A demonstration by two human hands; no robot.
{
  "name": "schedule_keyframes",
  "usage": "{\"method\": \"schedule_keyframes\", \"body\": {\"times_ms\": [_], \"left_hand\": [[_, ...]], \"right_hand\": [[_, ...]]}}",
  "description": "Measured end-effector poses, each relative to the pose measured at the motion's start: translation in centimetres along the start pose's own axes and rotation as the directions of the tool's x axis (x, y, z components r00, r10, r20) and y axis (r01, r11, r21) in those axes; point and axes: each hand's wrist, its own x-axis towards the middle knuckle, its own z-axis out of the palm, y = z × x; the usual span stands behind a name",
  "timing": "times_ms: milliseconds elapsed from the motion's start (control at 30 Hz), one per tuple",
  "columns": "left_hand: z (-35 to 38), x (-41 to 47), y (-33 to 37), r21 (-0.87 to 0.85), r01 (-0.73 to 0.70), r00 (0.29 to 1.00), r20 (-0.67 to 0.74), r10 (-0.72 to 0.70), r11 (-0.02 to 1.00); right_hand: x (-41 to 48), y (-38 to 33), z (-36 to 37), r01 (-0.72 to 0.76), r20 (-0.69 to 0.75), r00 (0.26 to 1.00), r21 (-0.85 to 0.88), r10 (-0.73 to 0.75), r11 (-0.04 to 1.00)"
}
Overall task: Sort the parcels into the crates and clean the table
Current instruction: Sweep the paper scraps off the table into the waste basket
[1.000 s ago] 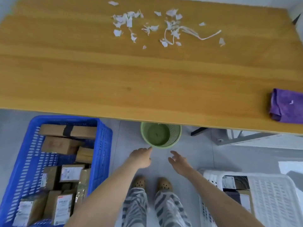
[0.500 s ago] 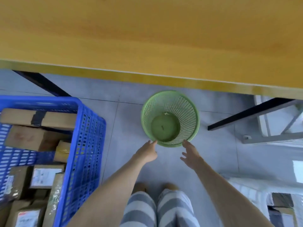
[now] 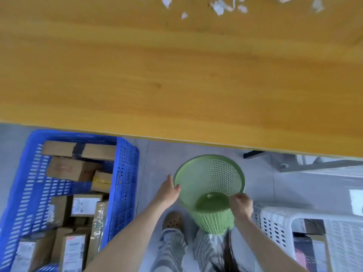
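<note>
A green mesh waste basket (image 3: 214, 173) is lifted off the floor in front of the table edge, tilted toward me. My left hand (image 3: 169, 190) grips its rim on the left, thumb inside. My right hand (image 3: 241, 203) grips the rim on the near right. A small white scrap lies in the basket bottom. White paper scraps (image 3: 218, 5) lie on the far part of the wooden table (image 3: 176, 75). A blue crate (image 3: 121, 173) on the floor at left holds several cardboard parcels (image 3: 72, 167). A white crate (image 3: 279, 218) at right holds parcels too.
Black table legs (image 3: 253, 153) and a grey frame stand on the floor at right under the table. My feet and striped trousers are below the basket, between the two crates.
Both hands reached the green basket, took hold of its rim and lifted it up and toward me. The view rose again, so the table top and scraps are back in sight.
</note>
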Motion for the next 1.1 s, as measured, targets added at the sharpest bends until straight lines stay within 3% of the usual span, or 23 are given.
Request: {"method": "schedule_keyframes", "body": {"times_ms": [167,267,367,467,533,600,667,733,800,933,1100], "left_hand": [[-3.8,-8.1,-0.7,-0.064,0.129,0.991,-0.011,-0.13,0.99],[-6.1,-12.9,-1.7,-0.064,0.01,0.972,-0.235,-0.025,0.998],[-8.6,-18.1,-2.9,0.103,-0.179,0.86,-0.466,0.207,0.978],[-10.5,-20.1,-4.5,0.451,-0.254,0.711,-0.513,0.481,0.856],[-12.0,-22.1,-4.7,0.555,-0.205,0.65,-0.538,0.536,0.806],[-13.7,-24.0,-4.8,0.533,-0.117,0.619,-0.62,0.481,0.838],[-15.7,-25.7,-4.4,0.471,-0.041,0.626,-0.676,0.39,0.881],[-17.8,-26.9,-4.4,0.357,-0.011,0.714,-0.651,0.257,0.934],[-19.2,-27.6,-5.1,0.222,-0.078,0.801,-0.566,0.194,0.972],[-22.6,-29.9,-5.6,-0.04,-0.26,0.909,-0.346,0.231,0.965],[-32.2,-35.1,-2.9,-0.399,-0.358,0.932,-0.21,0.296,0.844]], "right_hand": [[-8.2,-1.0,-6.7,0.249,0.196,0.956,-0.151,-0.218,0.957],[-13.0,-2.7,-8.6,0.386,0.294,0.899,-0.186,-0.324,0.903],[-17.5,-4.4,-9.5,0.478,0.361,0.846,-0.185,-0.393,0.858],[-19.8,-6.5,-9.6,0.551,0.418,0.794,-0.186,-0.441,0.814],[-21.8,-8.1,-10.3,0.59,0.445,0.766,-0.199,-0.464,0.783],[-23.5,-9.5,-11.2,0.64,0.479,0.723,-0.192,-0.499,0.744],[-24.8,-11.1,-12.0,0.694,0.503,0.677,-0.196,-0.536,0.692],[-25.9,-12.4,-12.6,0.727,0.513,0.65,-0.203,-0.561,0.656],[-26.9,-13.3,-13.3,0.749,0.517,0.628,-0.202,-0.581,0.631],[-29.4,-16.4,-14.5,0.798,0.529,0.57,-0.173,-0.629,0.577],[-33.9,-24.2,-16.1,0.83,0.446,0.502,-0.007,-0.741,0.558]]}}
